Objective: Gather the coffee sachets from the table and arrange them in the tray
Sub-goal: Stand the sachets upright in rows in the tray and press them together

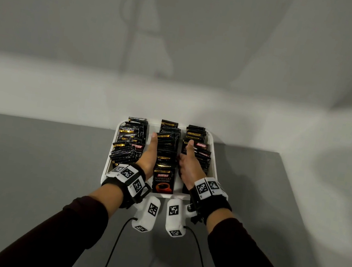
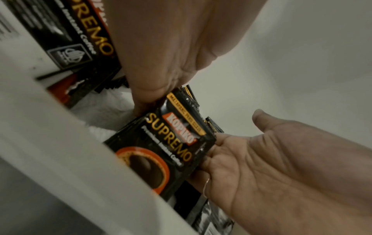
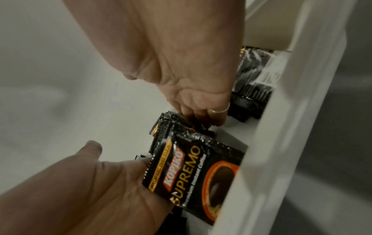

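Observation:
A white tray on the grey table holds three rows of black Kopiko Supremo coffee sachets. Both hands are inside it, flanking the middle row. My left hand presses the row's left side, thumb pointing away from me. My right hand presses its right side the same way. The front sachet faces me, upright. In the left wrist view, the left hand and right hand bracket that sachet. In the right wrist view, the right hand and left hand do likewise. Fingertips are hidden among the sachets.
The left row and right row lean unevenly in the tray. Its wall stands close to both wrists. The grey table ends at a white wall behind the tray; its right edge is near.

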`<control>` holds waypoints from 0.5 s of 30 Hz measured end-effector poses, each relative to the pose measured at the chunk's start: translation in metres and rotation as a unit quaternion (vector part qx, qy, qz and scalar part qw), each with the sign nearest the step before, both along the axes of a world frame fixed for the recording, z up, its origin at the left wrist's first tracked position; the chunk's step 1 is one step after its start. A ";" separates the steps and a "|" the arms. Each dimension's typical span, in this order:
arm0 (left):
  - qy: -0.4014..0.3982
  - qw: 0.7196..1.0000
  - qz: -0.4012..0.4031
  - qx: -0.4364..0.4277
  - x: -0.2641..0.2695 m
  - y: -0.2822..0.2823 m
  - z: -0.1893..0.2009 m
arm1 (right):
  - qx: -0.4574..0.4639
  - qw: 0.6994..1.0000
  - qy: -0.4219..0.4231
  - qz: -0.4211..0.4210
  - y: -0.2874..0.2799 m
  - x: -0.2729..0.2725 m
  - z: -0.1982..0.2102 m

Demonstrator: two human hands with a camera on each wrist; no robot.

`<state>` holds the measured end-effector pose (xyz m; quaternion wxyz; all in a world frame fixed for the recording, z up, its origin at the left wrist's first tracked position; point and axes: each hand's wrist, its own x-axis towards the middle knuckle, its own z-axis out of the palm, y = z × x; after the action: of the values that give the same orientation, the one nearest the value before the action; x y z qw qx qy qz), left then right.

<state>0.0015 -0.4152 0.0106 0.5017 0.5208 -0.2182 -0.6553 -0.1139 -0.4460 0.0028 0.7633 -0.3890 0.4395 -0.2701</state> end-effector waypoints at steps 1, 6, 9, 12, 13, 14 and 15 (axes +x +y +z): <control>-0.001 1.000 -0.008 0.002 0.000 0.000 0.000 | 0.006 1.000 -0.002 0.005 0.000 0.000 -0.002; 0.020 0.999 -0.035 0.008 0.007 0.001 -0.001 | 0.001 1.000 -0.009 0.005 -0.001 0.000 -0.004; 0.025 0.999 -0.038 0.003 0.009 0.000 0.001 | -0.012 1.000 -0.018 0.001 -0.002 0.004 -0.008; 0.041 0.999 -0.033 0.001 0.008 -0.003 0.002 | -0.013 1.000 -0.008 0.008 -0.003 0.008 -0.012; 0.046 0.998 -0.034 0.001 0.008 -0.004 0.003 | -0.014 1.000 -0.002 0.010 -0.003 0.009 -0.013; 0.050 0.998 -0.035 0.000 0.008 -0.004 0.003 | -0.015 1.000 0.001 0.014 -0.004 0.008 -0.014; 0.053 0.998 -0.034 -0.002 0.008 -0.005 0.003 | -0.018 1.000 -0.001 0.017 -0.005 0.008 -0.014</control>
<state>0.0095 -0.4202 0.0133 0.4910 0.4769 -0.2097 -0.6982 -0.1062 -0.4509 -0.0112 0.7611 -0.4097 0.4275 -0.2649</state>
